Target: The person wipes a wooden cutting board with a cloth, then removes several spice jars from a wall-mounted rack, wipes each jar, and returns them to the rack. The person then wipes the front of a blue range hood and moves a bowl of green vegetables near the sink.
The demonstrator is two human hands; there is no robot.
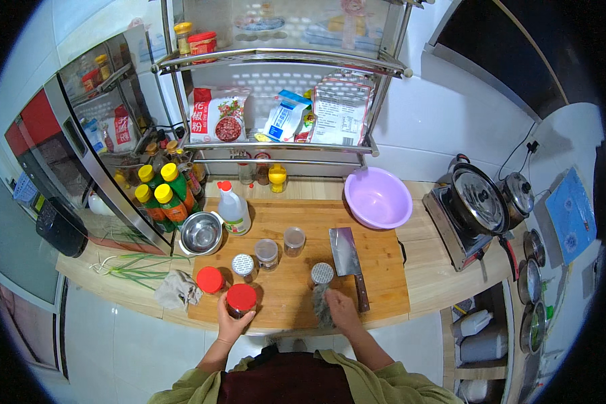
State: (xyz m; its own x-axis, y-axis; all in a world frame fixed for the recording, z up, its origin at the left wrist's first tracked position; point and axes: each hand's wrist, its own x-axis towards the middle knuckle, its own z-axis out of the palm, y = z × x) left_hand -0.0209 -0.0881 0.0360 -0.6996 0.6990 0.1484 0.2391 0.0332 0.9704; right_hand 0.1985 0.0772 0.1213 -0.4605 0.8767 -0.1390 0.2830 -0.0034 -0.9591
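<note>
My left hand (232,320) is closed around a red-lidded jar (242,299) at the front of the wooden cutting board (293,217). A second red-lidded jar (210,280) stands just behind it, to the left. In my right hand (341,309) is a bunched grey-green cloth (322,308), close to a jar with a perforated-looking silver lid (322,273). A similar silver-topped jar (243,265) and two clear-topped jars (266,252), (294,240) stand farther back. On the right lies a cleaver (345,252) with its brown handle towards me.
A metal bowl (201,235), a white jug with a red cap (235,209) and yellow-capped bottles (169,197) stand left. Spring onions (136,270) and a crumpled cloth (178,290) lie at front left. A purple basin (378,198) sits behind; a lidded wok (480,197) rests on a stove at right.
</note>
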